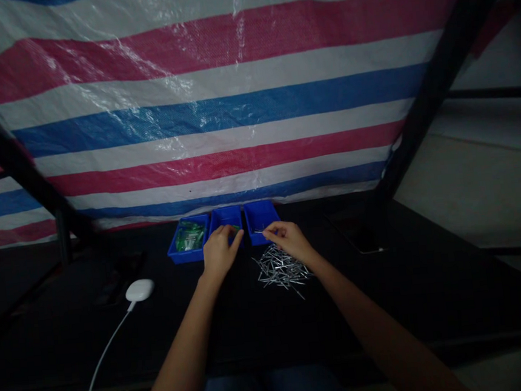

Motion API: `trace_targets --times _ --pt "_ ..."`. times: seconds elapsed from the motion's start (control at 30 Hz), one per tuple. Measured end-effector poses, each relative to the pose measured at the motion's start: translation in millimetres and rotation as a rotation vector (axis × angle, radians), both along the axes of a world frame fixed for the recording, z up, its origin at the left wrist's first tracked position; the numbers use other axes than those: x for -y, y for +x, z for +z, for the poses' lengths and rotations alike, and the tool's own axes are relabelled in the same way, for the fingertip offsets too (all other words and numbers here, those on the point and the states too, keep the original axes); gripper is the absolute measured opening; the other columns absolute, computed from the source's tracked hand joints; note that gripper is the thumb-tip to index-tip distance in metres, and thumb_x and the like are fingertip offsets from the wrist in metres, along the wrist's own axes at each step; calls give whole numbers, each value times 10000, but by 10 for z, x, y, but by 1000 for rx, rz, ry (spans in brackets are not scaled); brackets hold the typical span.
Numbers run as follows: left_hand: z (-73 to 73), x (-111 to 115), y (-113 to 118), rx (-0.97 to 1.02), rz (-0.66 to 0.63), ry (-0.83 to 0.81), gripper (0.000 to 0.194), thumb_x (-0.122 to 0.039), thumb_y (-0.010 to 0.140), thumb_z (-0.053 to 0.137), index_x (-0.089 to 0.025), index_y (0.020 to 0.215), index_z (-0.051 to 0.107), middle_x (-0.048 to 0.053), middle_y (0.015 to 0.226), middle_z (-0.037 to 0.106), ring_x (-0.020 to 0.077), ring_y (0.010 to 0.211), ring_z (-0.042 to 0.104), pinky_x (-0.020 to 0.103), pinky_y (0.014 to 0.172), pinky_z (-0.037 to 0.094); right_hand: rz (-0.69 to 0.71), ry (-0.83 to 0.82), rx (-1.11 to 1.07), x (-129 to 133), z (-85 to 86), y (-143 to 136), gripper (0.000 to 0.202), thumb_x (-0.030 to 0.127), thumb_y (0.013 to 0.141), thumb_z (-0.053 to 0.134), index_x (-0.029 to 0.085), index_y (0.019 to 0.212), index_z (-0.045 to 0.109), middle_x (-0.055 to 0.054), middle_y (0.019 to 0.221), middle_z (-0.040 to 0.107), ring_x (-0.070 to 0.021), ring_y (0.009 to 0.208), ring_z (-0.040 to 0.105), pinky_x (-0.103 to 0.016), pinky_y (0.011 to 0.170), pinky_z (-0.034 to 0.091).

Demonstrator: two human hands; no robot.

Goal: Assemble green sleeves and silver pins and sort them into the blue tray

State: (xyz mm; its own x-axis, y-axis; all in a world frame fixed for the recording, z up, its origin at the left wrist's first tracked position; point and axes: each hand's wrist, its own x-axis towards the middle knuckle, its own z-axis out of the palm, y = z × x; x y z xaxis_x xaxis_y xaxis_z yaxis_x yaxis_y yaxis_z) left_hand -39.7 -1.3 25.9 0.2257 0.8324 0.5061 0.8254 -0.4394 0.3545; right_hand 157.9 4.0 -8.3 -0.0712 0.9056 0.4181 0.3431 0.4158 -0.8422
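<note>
Three blue bins stand side by side at the back of the black table. The left bin point(186, 257) holds green and clear pieces. Over the front of the middle bin point(226, 213) is my left hand point(219, 248), thumb apart from the fingers, with a bit of green beside the fingertips; whether it grips anything is hidden. My right hand point(288, 238) pinches a thin metal pin point(259, 230) at the front of the right bin point(260, 211). Under and in front of that hand lies a loose pile of silvery metal pins point(281, 269).
A white rounded device point(140, 289) with a white cable lies on the left. Farther right is a dark flat object point(357, 235), like a phone. A striped sheet point(235, 118) hangs behind the bins, between dark slanted posts.
</note>
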Motion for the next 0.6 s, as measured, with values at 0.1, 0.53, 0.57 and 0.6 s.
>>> trace_targets --times 0.1,0.53,0.57,0.6 --pt "-20 -22 -15 7 14 -3 280 -421 861 425 -200 810 590 44 826 611 188 803 570 276 709 399 -35 -5 -40 -29 -16 23 224 384 735 594 171 751 659 -18 627 627 -96 425 464 -221 415 365" --pt "-60 74 138 -3 -166 50 253 -375 868 436 -203 983 582 45 907 589 175 859 559 274 748 426 15 -16 -89 -16 -41 -20 238 355 715 606 155 834 658 -40 739 653 -85 442 472 -213 419 360" --pt "-70 83 163 -13 -200 49 255 -373 869 436 -202 987 585 44 901 590 174 857 558 274 746 428 17 -11 -87 -7 -30 -25 240 352 717 604 152 837 662 -40 725 654 -85 442 470 -213 422 359" --pt "-82 91 186 -23 -226 48 254 -369 871 434 -199 978 591 45 896 592 172 850 558 276 743 428 19 -6 -90 1 -18 -30 242 350 718 604 149 839 664 -40 714 655 -85 443 469 -214 426 359"
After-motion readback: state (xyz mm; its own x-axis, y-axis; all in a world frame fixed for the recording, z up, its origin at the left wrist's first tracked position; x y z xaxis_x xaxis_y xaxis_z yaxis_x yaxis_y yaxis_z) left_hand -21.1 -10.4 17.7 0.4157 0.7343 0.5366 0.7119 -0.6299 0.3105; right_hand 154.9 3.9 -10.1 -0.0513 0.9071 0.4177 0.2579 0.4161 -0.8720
